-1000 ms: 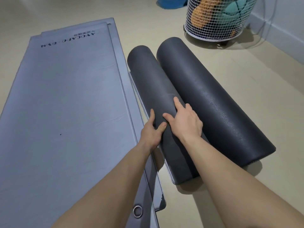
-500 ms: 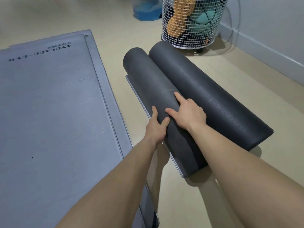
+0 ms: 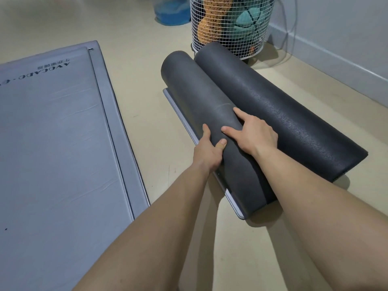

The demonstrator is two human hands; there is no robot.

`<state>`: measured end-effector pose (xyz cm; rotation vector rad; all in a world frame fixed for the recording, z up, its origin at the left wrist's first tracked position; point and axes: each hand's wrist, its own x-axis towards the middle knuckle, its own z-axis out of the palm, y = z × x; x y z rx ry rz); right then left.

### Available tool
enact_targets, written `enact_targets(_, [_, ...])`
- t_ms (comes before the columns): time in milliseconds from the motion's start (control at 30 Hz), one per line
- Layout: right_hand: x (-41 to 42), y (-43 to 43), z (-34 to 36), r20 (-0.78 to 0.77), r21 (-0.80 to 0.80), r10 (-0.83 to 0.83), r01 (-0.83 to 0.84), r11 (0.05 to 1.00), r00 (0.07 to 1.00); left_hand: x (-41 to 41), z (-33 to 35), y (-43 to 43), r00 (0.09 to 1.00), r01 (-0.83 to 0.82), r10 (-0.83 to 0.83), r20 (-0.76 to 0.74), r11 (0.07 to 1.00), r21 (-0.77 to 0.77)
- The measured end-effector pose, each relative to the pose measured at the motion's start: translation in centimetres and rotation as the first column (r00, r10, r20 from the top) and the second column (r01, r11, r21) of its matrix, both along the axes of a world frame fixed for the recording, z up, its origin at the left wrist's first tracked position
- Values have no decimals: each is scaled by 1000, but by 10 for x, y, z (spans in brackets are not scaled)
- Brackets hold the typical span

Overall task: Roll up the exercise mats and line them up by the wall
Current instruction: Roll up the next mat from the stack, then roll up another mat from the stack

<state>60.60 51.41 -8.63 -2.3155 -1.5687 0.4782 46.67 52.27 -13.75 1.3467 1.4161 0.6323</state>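
Hands meet on the nearer rolled mat, a dark grey tube lying on the floor. The left hand wraps the roll's left flank, thumb on top and fingers curled under its lower side, clamped on the roll. The right hand lies on the roll's upper right side, fingers spread and pressed into the groove where it touches the second rolled mat; it seems to press more than clasp, though its fingertips are partly hidden. A thin pale strip, probably the mat's loose end, shows along the floor just left of the left hand, under the roll. The second roll, thicker, lies touching the first on the far side of the right hand. Beyond both hands, past the rolls' far ends, stands a white wire basket holding orange and teal things, near the wall. Well to the left of the left hand, flat grey mats lie stacked and unrolled.
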Motion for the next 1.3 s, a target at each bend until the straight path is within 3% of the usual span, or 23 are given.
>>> enact_targets(200, [-6,-3,-3,37,25,-20,19,1000,999,-4,-4,-1,1000,17,-17,-12,1000,-10])
enact_targets(333, [-29,-10,1,260,36,-82,75,997,962,-17,7,-15,996,71,-73,-50,996,-54])
enact_targets(467, [-62,-30,-1,440,107,-78,34,994,895,-75,13,-77,944,202,-184,-274,979,39])
enact_targets(567, [-91,-74,-12,500,151,13,-102,983,866,-136,21,-108,910,122,-92,-405,991,49])
enact_targets(667, [-132,-123,-19,445,71,185,-241,968,876,-193,39,-138,873,16,-10,-487,1000,7])
enact_targets(833, [-213,-211,-20,210,-105,481,-470,876,851,-282,63,-229,754,2,-75,-652,994,-112])
enact_targets(933, [-266,-272,-17,88,-196,642,-618,761,762,-329,64,-306,694,-41,-98,-713,984,-175])
enact_targets(1033, [-311,-338,-19,-7,-274,791,-762,587,612,-373,54,-391,606,-50,-164,-779,969,-243])
enact_targets(1133, [-341,-391,-39,-8,-334,885,-836,436,465,-415,34,-452,496,20,-293,-817,945,-326])
enact_targets(1200, [-353,-411,-58,71,-335,892,-831,443,447,-438,17,-479,434,90,-330,-838,942,-324])
enact_targets(1300, [-359,-425,-79,185,-205,833,-809,551,521,-466,-7,-501,352,293,-141,-925,955,-35])
